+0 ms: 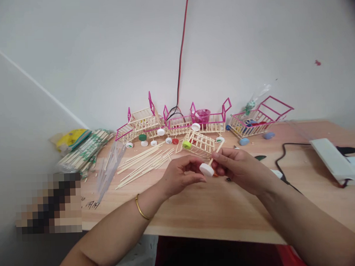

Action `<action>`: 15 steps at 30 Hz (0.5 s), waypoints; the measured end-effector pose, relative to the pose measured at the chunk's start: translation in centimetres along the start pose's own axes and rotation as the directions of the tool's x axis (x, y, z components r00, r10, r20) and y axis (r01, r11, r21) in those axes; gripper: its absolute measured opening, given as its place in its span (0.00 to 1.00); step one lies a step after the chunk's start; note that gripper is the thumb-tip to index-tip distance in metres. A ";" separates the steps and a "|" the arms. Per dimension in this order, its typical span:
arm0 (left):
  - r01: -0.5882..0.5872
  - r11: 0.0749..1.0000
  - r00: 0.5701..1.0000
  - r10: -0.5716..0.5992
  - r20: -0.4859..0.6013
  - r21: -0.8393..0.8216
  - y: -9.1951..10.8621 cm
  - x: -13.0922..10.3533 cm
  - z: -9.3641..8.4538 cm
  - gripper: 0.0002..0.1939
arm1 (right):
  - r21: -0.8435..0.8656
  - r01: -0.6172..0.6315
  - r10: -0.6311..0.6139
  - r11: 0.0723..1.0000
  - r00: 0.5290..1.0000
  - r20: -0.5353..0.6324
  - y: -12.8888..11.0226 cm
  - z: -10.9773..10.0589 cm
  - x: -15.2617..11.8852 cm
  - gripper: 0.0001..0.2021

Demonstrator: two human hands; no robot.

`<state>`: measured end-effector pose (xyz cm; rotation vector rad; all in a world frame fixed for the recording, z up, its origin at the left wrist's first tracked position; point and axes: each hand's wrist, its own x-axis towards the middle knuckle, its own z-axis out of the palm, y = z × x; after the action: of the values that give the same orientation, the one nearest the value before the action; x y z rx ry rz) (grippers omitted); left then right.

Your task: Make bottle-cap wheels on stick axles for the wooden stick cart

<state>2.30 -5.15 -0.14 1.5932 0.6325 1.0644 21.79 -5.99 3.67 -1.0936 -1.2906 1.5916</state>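
My right hand [239, 167] pinches a pale wooden stick [216, 151] between thumb and fingers. A white bottle cap [206, 169] sits at the stick's lower end, facing my left hand. With its thumb and fingers apart in a loose curve, my left hand [177, 176] is beside the cap; whether a fingertip touches it is hard to see. Just behind the hands, a small stick-built cart frame [201, 143] lies tilted on the table, a lime-green cap [186, 144] at its left corner.
Several stick carts with pink rims, like the right one [253, 124], line the wall. Loose sticks [145, 165], packed sticks [86, 149] and clear plastic sleeves [107, 170] lie left. A pink cup [202, 117] stands behind. At right are a white power strip [331, 160] and black cable [280, 160].
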 end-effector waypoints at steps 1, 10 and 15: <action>0.011 0.999 1.000 -0.010 0.015 -0.033 -0.2 0.0 0.0 0.20 | 0.011 -0.003 0.003 1.000 1.000 0.004 0.0 0.0 0.0 0.17; -0.009 1.000 1.000 0.009 -0.022 -0.006 0.1 0.1 -0.1 0.17 | -0.079 0.066 -0.072 0.995 0.995 -0.075 0.5 -0.5 0.3 0.17; 0.029 0.999 0.989 -0.024 -0.146 0.031 0.3 0.4 -0.4 0.16 | -0.413 0.203 -0.296 0.888 0.939 -0.176 -0.3 -0.4 -0.5 0.16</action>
<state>2.05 -4.76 0.32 1.5411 0.7707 1.1634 22.36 -6.28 4.02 -1.2510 -1.5532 1.0002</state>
